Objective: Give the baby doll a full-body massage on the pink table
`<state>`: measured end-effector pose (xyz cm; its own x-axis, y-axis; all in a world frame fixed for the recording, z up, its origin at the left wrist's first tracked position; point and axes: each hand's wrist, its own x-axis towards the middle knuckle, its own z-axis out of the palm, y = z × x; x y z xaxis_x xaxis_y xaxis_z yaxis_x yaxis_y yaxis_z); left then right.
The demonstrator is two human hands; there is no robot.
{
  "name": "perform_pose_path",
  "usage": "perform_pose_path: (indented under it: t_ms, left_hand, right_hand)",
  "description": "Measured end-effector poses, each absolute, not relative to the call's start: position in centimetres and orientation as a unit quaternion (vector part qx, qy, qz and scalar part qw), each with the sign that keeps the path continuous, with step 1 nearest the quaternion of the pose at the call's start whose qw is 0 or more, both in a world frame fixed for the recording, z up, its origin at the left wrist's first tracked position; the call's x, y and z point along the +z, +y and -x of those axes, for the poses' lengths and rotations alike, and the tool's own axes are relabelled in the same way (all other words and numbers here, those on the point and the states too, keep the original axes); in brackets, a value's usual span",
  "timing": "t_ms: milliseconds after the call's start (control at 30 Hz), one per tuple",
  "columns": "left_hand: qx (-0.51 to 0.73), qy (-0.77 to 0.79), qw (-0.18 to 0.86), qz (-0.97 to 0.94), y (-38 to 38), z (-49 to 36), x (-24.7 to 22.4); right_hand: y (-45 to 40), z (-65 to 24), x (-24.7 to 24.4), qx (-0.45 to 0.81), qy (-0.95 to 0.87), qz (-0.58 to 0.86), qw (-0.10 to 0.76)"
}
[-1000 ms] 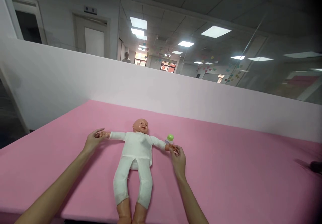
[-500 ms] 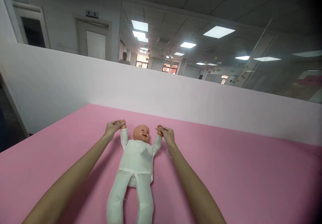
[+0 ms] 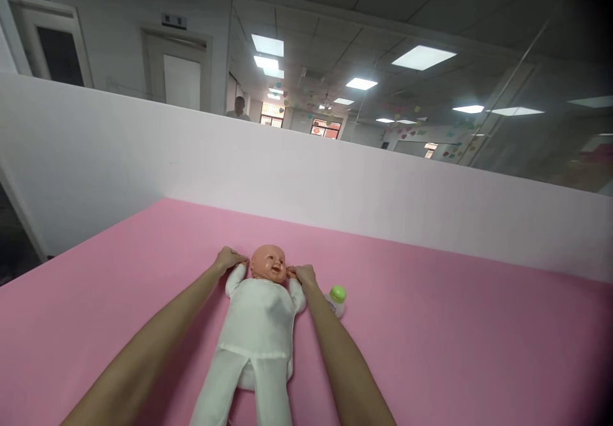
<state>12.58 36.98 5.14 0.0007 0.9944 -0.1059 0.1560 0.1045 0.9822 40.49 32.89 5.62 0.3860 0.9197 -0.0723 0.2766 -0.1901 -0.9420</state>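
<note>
A baby doll (image 3: 258,314) in white cloth lies face up on a pink surface (image 3: 431,330), its head toward the low white wall. Its arms are bent, with both hands up beside the head. At the doll's hand on the left of the picture, my left hand (image 3: 230,258) is closed around it. My right hand (image 3: 305,275) grips the doll's other hand, close to its cheek. Both small doll hands are partly covered by my fingers. Beside my right forearm stands a bottle with a green cap (image 3: 338,294), its lower part partly hidden by the arm.
A low white wall (image 3: 297,177) runs along the back of the pink surface. Above it is glass (image 3: 412,94) with ceiling lights showing in it, and a person (image 3: 238,109) appears there. Doors (image 3: 182,78) are at the back left.
My hands have moved inward and lower in the picture, bending the doll's raised arms toward its head. The green-capped bottle, earlier mostly hidden behind my right arm, now shows.
</note>
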Motion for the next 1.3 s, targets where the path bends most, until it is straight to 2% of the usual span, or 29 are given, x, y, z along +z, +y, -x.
perform_pose_path:
  t_ms: [233, 400, 467, 567, 633, 700, 833, 933, 1067, 1200, 1300]
  left_hand:
    - [0.491, 0.506, 0.47, -0.531, 34.5, -11.0, 7.3]
    - [0.539, 0.428, 0.389, -0.613, 28.9, -6.7, 9.3]
    - [0.53, 0.419, 0.332, -0.658, 26.0, -4.9, 9.1]
    - [0.508, 0.386, 0.194, -0.746, 21.8, -3.0, 7.4]
    - [0.485, 0.321, 0.104, -0.807, 19.3, -2.4, 6.0]
    - [0.439, 0.258, 0.065, -0.858, 17.3, -2.2, 5.0]
    - [0.342, 0.231, 0.105, -0.905, 14.9, -2.5, 4.6]
    - [0.343, 0.226, 0.119, -0.904, 14.6, -2.8, 4.4]
    - [0.453, 0.289, 0.137, -0.832, 15.6, -3.6, 4.3]
    - [0.553, 0.42, 0.25, -0.674, 19.0, -5.8, 6.8]
    - [0.62, 0.435, 0.328, -0.565, 23.5, -8.1, 8.9]
  right_hand:
    - [31.2, -40.4, 7.2, 0.341, -0.486, 0.637, 0.491]
    - [26.3, -41.7, 10.0, 0.33, -0.555, 0.56, 0.518]
    - [23.1, -42.2, 11.0, 0.312, -0.594, 0.534, 0.515]
    - [17.7, -42.7, 11.6, 0.3, -0.642, 0.511, 0.486]
    - [14.5, -43.0, 11.0, 0.276, -0.688, 0.493, 0.455]
    - [12.1, -43.2, 9.6, 0.226, -0.746, 0.473, 0.41]
    - [9.3, -43.3, 6.3, 0.139, -0.834, 0.424, 0.326]
    - [8.7, -43.3, 4.9, 0.12, -0.846, 0.413, 0.316]
    - [9.9, -43.0, 6.1, 0.143, -0.796, 0.438, 0.393]
    - [14.6, -41.5, 9.1, 0.169, -0.666, 0.507, 0.519]
    - [19.7, -40.2, 10.7, 0.186, -0.604, 0.537, 0.559]
